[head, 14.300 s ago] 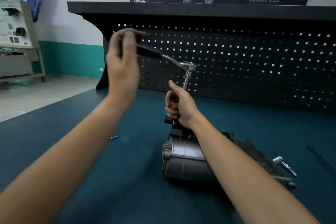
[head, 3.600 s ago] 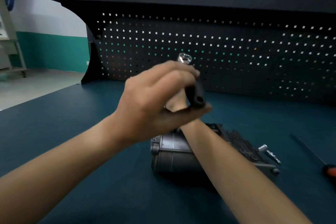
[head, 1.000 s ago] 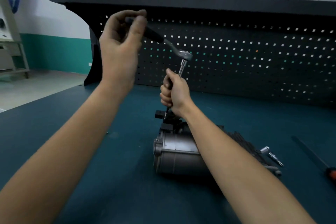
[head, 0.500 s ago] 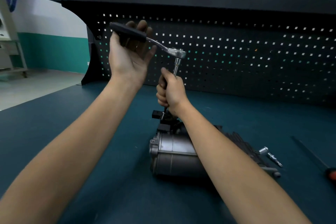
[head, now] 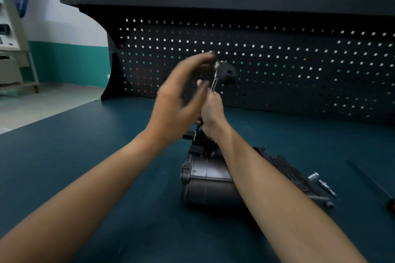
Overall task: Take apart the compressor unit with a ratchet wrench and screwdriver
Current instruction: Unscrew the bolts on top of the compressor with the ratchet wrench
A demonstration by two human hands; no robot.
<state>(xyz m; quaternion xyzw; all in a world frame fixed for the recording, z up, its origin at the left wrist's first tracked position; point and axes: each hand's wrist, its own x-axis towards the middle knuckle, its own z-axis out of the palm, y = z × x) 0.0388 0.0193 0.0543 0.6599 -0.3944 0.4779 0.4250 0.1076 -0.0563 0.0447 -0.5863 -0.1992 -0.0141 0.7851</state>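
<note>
1. Right hand is wrapped round the extension bar, steadying it upright over the top fitting of the compressor unit.
2. Left hand is at the ratchet wrench handle, motion-blurred. Fingers look fairly straight; can't tell if it's gripping or just pushing.
3. Change: half a second ago the handle pointed left, now its butt end faces roughly toward the camera. Mid-swing (another stroke).
4. Read: fastener still being backed out, unit still assembled, lying mid-bench.
5. Screwdriver sits at the right edge; loose socket is near the unit's finned end.
</note>
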